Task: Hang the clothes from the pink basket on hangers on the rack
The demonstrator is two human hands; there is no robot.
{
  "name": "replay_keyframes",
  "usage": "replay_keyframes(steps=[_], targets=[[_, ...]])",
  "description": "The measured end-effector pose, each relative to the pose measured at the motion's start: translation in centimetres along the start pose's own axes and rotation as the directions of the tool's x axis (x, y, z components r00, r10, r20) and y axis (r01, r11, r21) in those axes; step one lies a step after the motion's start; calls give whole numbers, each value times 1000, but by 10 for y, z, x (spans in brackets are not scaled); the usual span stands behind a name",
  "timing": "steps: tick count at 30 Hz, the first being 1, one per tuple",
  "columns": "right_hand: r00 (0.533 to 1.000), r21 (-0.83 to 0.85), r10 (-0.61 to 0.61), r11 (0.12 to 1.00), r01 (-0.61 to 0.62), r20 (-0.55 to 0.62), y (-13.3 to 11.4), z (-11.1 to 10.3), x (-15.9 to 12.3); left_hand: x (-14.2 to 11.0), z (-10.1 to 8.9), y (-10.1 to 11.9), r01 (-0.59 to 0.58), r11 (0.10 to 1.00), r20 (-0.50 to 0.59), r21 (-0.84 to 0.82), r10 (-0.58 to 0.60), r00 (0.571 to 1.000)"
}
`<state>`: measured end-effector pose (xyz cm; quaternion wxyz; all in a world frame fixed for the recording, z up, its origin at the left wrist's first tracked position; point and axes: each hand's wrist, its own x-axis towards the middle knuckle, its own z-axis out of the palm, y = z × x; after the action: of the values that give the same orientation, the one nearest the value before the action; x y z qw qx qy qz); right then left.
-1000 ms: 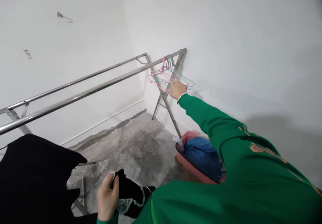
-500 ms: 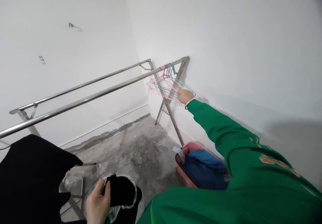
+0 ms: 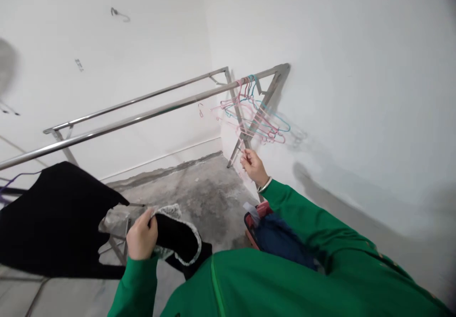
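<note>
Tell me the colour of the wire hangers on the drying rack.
The wire hangers are pink and light blue; the head view shows them best.

The jacket sleeve (image 3: pixel 313 217) is solid green, the black garment (image 3: pixel 174 234) has white lace trim (image 3: pixel 197 248), the wire hangers (image 3: pixel 252 117) are pink and teal, and the cloth (image 3: pixel 281 241) in the pink basket (image 3: pixel 248 226) is dark blue.

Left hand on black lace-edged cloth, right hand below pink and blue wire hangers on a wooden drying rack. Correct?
No: the head view shows a stainless steel drying rack, not wood. Otherwise as stated: left hand on the black lace-edged cloth, right hand below the pink and blue wire hangers.
</note>
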<state>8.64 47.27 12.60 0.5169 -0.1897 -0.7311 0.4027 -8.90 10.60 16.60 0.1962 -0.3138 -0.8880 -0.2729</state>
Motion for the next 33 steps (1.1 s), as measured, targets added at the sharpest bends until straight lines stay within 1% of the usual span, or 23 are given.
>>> replay_keyframes(steps=[1,3,6,8,12,14,16,17,18,20,22,23,25,27,28,29,32,33], targets=[[999,71,31,997,-33,27,-3,8,-9,5,-1,4,2,1000,12,21,-2,1000],[992,133,95,986,-105,78,-12,20,-19,17,-4,12,33,996,39,81,-36,999],[969,171,140,969,-176,205,-31,21,-27,38,-5,21,104,980,61,172,-116,991],[937,214,126,955,-203,326,-44,13,-34,50,-5,23,148,967,70,206,-166,984],[850,276,64,931,-240,522,-69,-4,-57,64,-1,21,178,957,38,228,-192,981],[809,271,43,931,-246,587,-78,-6,-69,65,1,22,180,956,26,232,-191,981],[777,241,32,942,-234,629,-84,-1,-79,64,3,26,164,957,33,237,-177,984],[768,229,23,948,-220,640,-85,4,-83,63,4,30,152,958,43,242,-167,985],[765,224,11,953,-203,645,-86,10,-86,62,6,35,134,959,62,248,-154,986],[773,232,-20,959,-165,634,-85,24,-89,57,11,48,78,961,123,265,-114,986],[781,250,-53,959,-135,623,-82,43,-91,50,19,63,-19,956,209,292,-44,977],[783,259,-69,958,-120,618,-80,52,-92,45,24,71,-83,949,265,306,-1,964],[777,272,-102,958,-92,621,-74,72,-92,34,34,84,-226,922,388,315,92,917],[765,289,-126,954,-81,631,-68,87,-92,25,40,93,-355,891,489,283,184,853],[767,300,-128,950,-87,629,-65,93,-90,22,42,95,-401,879,511,257,229,829],[773,312,-124,945,-99,622,-61,96,-89,20,42,95,-437,870,509,228,276,816],[808,339,-106,933,-121,580,-55,98,-79,24,34,91,-506,848,424,157,405,810],[807,342,-122,934,-103,577,-55,97,-74,26,31,88,-525,839,404,142,435,805]])
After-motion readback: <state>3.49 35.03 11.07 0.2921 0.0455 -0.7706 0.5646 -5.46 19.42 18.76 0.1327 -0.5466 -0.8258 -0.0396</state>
